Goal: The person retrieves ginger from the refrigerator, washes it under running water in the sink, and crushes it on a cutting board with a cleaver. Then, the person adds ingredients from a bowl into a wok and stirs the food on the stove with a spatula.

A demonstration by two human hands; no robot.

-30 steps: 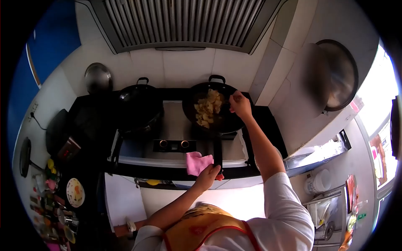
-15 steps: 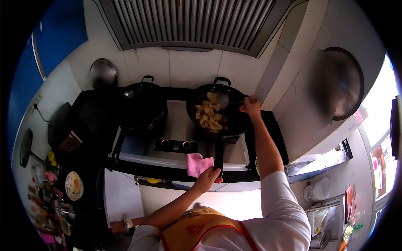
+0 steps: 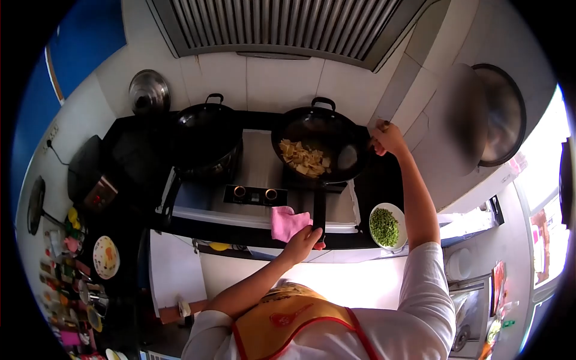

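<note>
A black wok (image 3: pixel 300 127) sits on the right burner, with pale yellow-brown pieces of food (image 3: pixel 305 159) gathered at its lower left. My left hand (image 3: pixel 302 245) is closed around the wok's long handle (image 3: pixel 320 211). Against that hand, a pink cloth (image 3: pixel 289 223) hangs over the front of the stove. At the wok's right rim, my right hand (image 3: pixel 387 139) grips the handle of a spatula. The spatula's rounded blade (image 3: pixel 347 157) rests inside the wok, right of the food. Below my right forearm stands a white bowl (image 3: pixel 402 223) of chopped greens (image 3: pixel 383 228).
A second dark wok (image 3: pixel 207 141) occupies the left burner. Behind it, a metal lid (image 3: pixel 149 92) leans on the tiles. The range hood (image 3: pixel 282 30) hangs above, and another large lid (image 3: pixel 510 114) is at right. A patterned plate (image 3: pixel 107 258) lies on the left counter.
The food has been spread lower in the wok, and the spatula has come back to the right. My right hand moved right and slightly up. The bowl of greens is now uncovered by my arm.
</note>
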